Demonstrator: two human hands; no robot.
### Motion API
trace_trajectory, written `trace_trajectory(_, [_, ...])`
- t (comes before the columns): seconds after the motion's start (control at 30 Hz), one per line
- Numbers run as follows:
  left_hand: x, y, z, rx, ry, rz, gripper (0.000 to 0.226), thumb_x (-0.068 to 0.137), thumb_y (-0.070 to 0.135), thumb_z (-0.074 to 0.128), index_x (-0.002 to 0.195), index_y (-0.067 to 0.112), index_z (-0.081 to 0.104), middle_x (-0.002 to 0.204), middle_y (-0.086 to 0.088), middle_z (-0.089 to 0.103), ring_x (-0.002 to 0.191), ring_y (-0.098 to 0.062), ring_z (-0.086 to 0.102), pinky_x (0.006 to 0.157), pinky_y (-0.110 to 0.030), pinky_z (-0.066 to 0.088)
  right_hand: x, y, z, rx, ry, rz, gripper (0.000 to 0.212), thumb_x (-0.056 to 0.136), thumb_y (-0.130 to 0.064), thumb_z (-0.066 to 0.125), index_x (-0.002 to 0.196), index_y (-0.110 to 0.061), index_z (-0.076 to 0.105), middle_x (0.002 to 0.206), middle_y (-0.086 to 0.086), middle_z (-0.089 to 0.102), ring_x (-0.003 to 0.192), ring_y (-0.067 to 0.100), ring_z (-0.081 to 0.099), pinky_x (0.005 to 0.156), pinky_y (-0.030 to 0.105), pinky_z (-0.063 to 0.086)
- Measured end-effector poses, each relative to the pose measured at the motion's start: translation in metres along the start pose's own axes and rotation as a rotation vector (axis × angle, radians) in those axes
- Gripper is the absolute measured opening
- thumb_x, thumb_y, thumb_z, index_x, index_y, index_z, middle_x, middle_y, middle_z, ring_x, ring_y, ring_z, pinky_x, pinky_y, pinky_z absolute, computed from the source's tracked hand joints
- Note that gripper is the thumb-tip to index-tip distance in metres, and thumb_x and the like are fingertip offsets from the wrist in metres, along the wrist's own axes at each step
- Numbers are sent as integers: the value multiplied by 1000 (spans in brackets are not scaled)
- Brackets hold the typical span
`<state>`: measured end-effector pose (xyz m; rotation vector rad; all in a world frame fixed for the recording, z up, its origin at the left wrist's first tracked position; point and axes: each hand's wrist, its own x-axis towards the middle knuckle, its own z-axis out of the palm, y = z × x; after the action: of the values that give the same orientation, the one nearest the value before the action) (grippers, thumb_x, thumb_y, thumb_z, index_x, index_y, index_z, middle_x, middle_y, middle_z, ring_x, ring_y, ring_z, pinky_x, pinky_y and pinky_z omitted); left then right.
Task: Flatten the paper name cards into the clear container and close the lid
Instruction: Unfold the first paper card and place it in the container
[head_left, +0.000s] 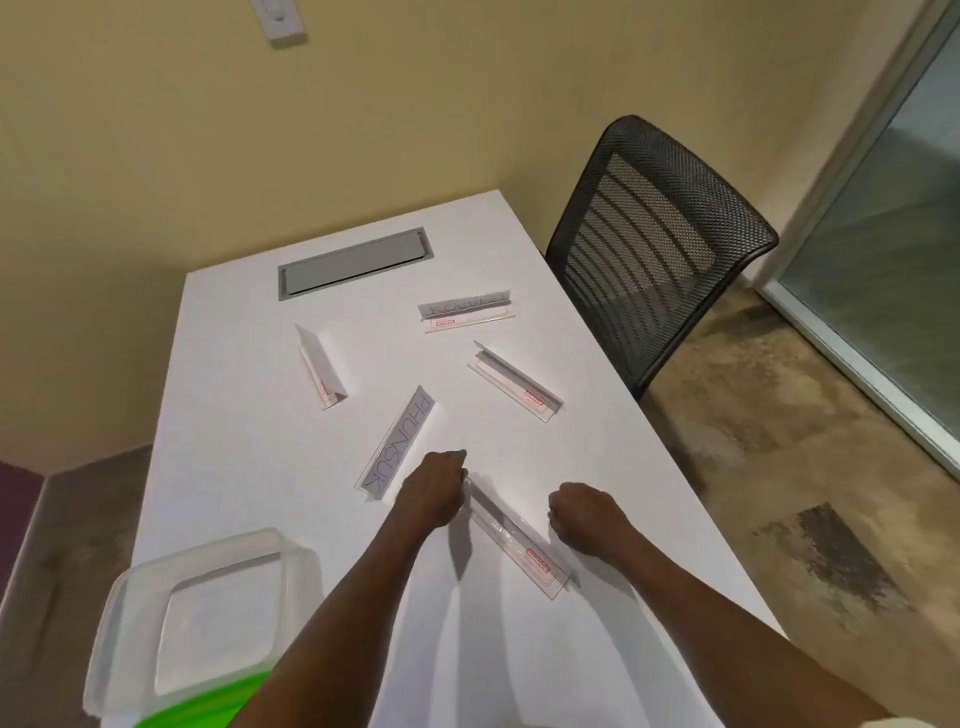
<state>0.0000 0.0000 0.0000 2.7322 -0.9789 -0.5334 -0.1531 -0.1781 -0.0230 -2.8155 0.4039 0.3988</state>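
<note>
Several folded paper name cards in clear holders lie on the white table (249, 426). The nearest name card (514, 543) lies slanted between my hands. My left hand (434, 493) pinches its far end with curled fingers. My right hand (584, 512) is a fist resting just right of that card, with a small gap and nothing visible in it. Further back lie the "PHUNSUK" card (400, 441), a card at the left (322, 366), one at the right (514, 382) and one at the back (465, 309). The clear container (130, 597) stands open at the near left, with a green lid (208, 701) at its near edge.
A grey cable hatch (353, 262) is set into the table's far end. A black mesh chair (660, 244) stands at the table's right side. A beige wall runs behind and to the left; a glass door (883, 234) is at the far right.
</note>
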Motion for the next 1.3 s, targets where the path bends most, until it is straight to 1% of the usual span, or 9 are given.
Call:
trace_trajectory(0.2, [5,4,14,67,-88,-49,20,98,26,36,95,13,50,101,-9,61,100,-29,54,71,-41,50,-10,2,-2,148,-231,276,17,89,-21,47,96,-9,57,107,10,61,97,29,62,79,31,46])
trace_trajectory(0.3, [10,6,19,85,-111,-50,23,98,24,37,101,10,56,104,-10,63,103,-29,55,76,-42,50,-10,3,0,283,-342,448,14,81,-17,48,66,-16,48,79,7,66,66,24,62,70,26,51])
trace_trajectory(0.4, [14,6,26,70,-119,-60,25,97,22,39,102,8,59,105,-11,63,103,-30,56,80,-41,50,-10,4,4,447,-454,586,22,70,-9,42,56,-8,58,50,7,66,39,20,59,67,31,60])
trace_trajectory(0.53, [19,3,36,8,-103,-91,25,97,22,41,98,7,61,102,-11,62,99,-30,58,74,-34,43,-4,5,15,621,-523,673,30,74,-9,42,65,1,69,59,11,71,55,25,71,73,39,60])
trace_trajectory(0.67, [21,3,39,-39,-74,-89,26,97,21,39,91,7,60,99,-12,63,96,-30,57,70,-31,38,4,7,21,760,-567,773,26,81,-6,46,72,9,65,67,19,72,64,31,72,73,42,60])
trace_trajectory(0.9, [17,0,42,-86,-24,-117,29,98,22,38,80,8,57,91,-14,63,89,-31,56,64,-30,34,7,8,19,827,-701,849,29,94,-13,49,91,13,59,69,21,66,39,20,53,40,19,41])
trace_trajectory(1.13, [13,-2,27,-116,49,-138,32,95,19,46,71,5,60,82,-15,66,82,-33,58,62,-33,40,6,3,13,918,-706,901,17,94,-5,50,81,1,59,45,11,62,28,14,52,33,13,33])
trace_trajectory(1.23, [10,-7,18,-155,135,-147,41,89,17,51,50,13,40,62,-12,60,67,-34,54,55,-30,32,9,-1,7,910,-756,886,24,96,-4,48,74,-4,57,40,6,60,25,9,48,30,13,32])
trace_trajectory(1.3, [9,-9,10,-199,194,-184,40,87,17,53,50,9,40,52,-9,51,63,-32,50,54,-32,33,10,-5,-1,936,-757,870,28,98,-4,46,72,-2,55,38,5,58,24,8,48,28,13,34])
